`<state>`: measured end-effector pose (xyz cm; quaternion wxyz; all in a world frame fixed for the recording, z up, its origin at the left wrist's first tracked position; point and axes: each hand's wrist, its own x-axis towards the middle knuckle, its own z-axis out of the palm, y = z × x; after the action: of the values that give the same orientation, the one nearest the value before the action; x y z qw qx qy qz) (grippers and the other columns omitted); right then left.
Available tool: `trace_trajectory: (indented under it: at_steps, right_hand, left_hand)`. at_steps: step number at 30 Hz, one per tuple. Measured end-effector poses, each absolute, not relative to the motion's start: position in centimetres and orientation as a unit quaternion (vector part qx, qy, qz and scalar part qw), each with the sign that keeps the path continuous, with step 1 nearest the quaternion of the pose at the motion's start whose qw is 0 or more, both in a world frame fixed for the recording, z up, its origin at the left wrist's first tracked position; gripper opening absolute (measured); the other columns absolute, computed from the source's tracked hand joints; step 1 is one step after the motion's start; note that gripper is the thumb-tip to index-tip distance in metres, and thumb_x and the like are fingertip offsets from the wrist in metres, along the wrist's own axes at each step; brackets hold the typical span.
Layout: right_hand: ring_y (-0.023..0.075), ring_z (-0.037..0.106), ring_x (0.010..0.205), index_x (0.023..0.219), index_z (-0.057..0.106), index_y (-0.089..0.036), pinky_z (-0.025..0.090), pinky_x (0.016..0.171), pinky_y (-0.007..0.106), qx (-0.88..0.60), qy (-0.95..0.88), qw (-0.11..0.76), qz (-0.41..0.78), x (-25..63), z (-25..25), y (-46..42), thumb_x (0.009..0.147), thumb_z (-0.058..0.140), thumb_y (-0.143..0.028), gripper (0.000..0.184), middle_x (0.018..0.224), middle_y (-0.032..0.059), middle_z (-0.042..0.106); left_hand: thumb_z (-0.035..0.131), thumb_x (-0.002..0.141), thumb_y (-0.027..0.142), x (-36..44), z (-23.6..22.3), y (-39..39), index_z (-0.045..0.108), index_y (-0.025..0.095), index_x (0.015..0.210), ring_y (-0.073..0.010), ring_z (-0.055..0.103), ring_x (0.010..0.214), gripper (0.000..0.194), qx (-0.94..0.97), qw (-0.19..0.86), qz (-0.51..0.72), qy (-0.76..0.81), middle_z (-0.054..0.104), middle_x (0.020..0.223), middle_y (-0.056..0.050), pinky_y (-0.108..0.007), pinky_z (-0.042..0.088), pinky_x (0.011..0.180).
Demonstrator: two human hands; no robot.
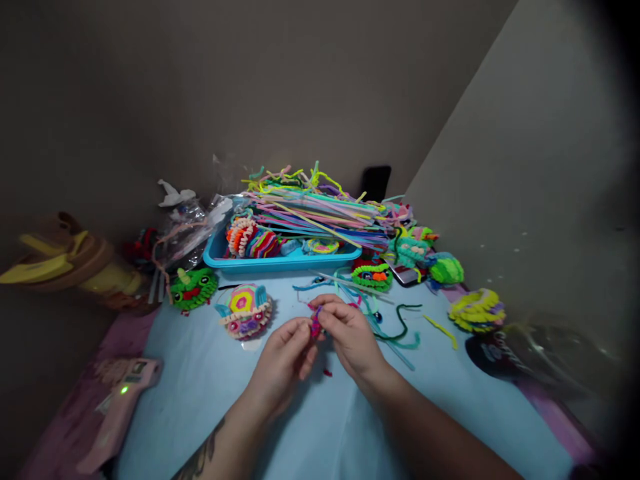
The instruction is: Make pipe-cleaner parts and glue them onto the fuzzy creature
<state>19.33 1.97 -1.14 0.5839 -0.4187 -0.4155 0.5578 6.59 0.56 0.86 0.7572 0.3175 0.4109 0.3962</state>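
Note:
Between my two hands is a small magenta and purple twisted pipe cleaner piece. My left hand pinches it from the left, thumb on top. Fingers of my right hand close on it from the right and partly cover it. A tiny red scrap lies on the blue cloth just below the hands. Left of them sits a round pipe cleaner animal head with a pink and yellow ring on top. Loose blue and teal pipe cleaners are scattered to the right of my right hand.
A blue tray at the back holds many pipe cleaners and finished pieces. A green frog-like head, a pink glue gun with a lit green light, and a brown-and-yellow cup stand left. At right are a yellow pipe cleaner piece and a bottle.

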Motion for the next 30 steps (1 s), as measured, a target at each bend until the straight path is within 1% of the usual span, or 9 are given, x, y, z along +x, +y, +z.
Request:
trace_trajectory:
  at_steps: [2,4,7,10,12,18,22,26,30]
  right_hand:
    - [0.0179,0.056,0.090,0.060,0.066,-0.020,0.041,0.083,0.031,-0.450,-0.443,0.587,0.506,19.3,-1.2,2.0,0.075,0.066,-0.023,0.015,0.088,0.0039,0.060]
    - [0.0179,0.057,0.087,0.063,0.067,-0.020,0.041,0.081,0.031,-0.471,-0.463,0.580,0.476,19.3,-1.1,1.9,0.075,0.065,-0.022,0.012,0.086,0.0037,0.060]
    - [0.0192,0.057,0.090,0.066,0.069,-0.021,0.041,0.082,0.032,-0.476,-0.483,0.562,0.474,19.3,-0.8,1.7,0.075,0.065,-0.024,0.011,0.089,0.0052,0.062]
    - [0.0201,0.057,0.093,0.071,0.071,-0.021,0.041,0.084,0.033,-0.462,-0.491,0.561,0.481,19.4,-0.6,1.7,0.077,0.064,-0.026,0.010,0.091,0.0060,0.062]
    - [0.0195,0.057,0.090,0.072,0.070,-0.021,0.042,0.083,0.032,-0.454,-0.489,0.571,0.479,19.3,-0.7,1.8,0.077,0.063,-0.026,0.010,0.088,0.0052,0.061]
    - [0.0163,0.055,0.079,0.064,0.065,-0.020,0.041,0.076,0.029,-0.440,-0.429,0.593,0.520,18.9,-0.9,2.0,0.075,0.065,-0.024,0.013,0.077,0.0018,0.059]
    - [0.0167,0.054,0.081,0.061,0.066,-0.019,0.040,0.079,0.030,-0.431,-0.388,0.582,0.571,18.9,-0.9,2.0,0.072,0.068,-0.027,0.014,0.078,0.0022,0.061]
    - [0.0187,0.054,0.088,0.058,0.067,-0.018,0.038,0.085,0.031,-0.408,-0.360,0.560,0.625,19.1,-0.8,2.1,0.069,0.071,-0.032,0.019,0.083,0.0040,0.063]
    - [0.0186,0.054,0.089,0.060,0.069,-0.018,0.041,0.081,0.030,-0.382,-0.353,0.558,0.646,19.3,-0.7,2.0,0.066,0.075,-0.036,0.019,0.088,0.0046,0.061]
  left_hand:
    - [0.063,0.076,0.042,6.7,0.8,0.5,0.063,0.013,0.084,-0.0049,0.038,0.040,0.031,0.403,0.660,0.417,0.477,0.050,0.051,0.004,-0.015,0.029,0.037]
    - [0.067,0.072,0.036,6.6,0.9,0.5,0.066,0.013,0.080,-0.0081,0.046,0.047,0.025,0.465,0.567,0.427,0.529,0.057,0.056,0.001,-0.018,0.036,0.045]
    - [0.066,0.073,0.034,6.3,1.0,0.6,0.068,0.014,0.075,-0.0102,0.051,0.051,0.020,0.493,0.512,0.428,0.558,0.062,0.060,-0.001,-0.020,0.039,0.049]
    - [0.063,0.075,0.039,6.1,0.9,0.7,0.066,0.014,0.073,-0.0080,0.041,0.039,0.025,0.468,0.548,0.415,0.555,0.053,0.048,0.004,-0.020,0.031,0.040]
    - [0.063,0.075,0.041,6.1,0.7,0.8,0.064,0.014,0.070,-0.0068,0.039,0.037,0.028,0.446,0.581,0.413,0.542,0.051,0.046,0.005,-0.019,0.028,0.038]
    - [0.063,0.075,0.045,6.6,0.5,0.8,0.059,0.012,0.066,-0.0027,0.031,0.034,0.034,0.368,0.675,0.419,0.483,0.047,0.045,0.006,-0.016,0.019,0.035]
    - [0.064,0.075,0.044,6.7,0.9,0.8,0.057,0.011,0.067,-0.0009,0.027,0.034,0.034,0.335,0.714,0.411,0.457,0.045,0.045,0.006,-0.015,0.016,0.033]
    - [0.069,0.071,0.042,6.6,1.5,0.8,0.056,0.011,0.070,0.0000,0.026,0.036,0.033,0.286,0.762,0.389,0.432,0.046,0.051,0.006,-0.013,0.014,0.031]
    - [0.072,0.068,0.039,6.3,1.7,0.9,0.052,0.012,0.068,0.0007,0.024,0.038,0.034,0.237,0.819,0.350,0.388,0.042,0.054,0.007,-0.011,0.011,0.030]
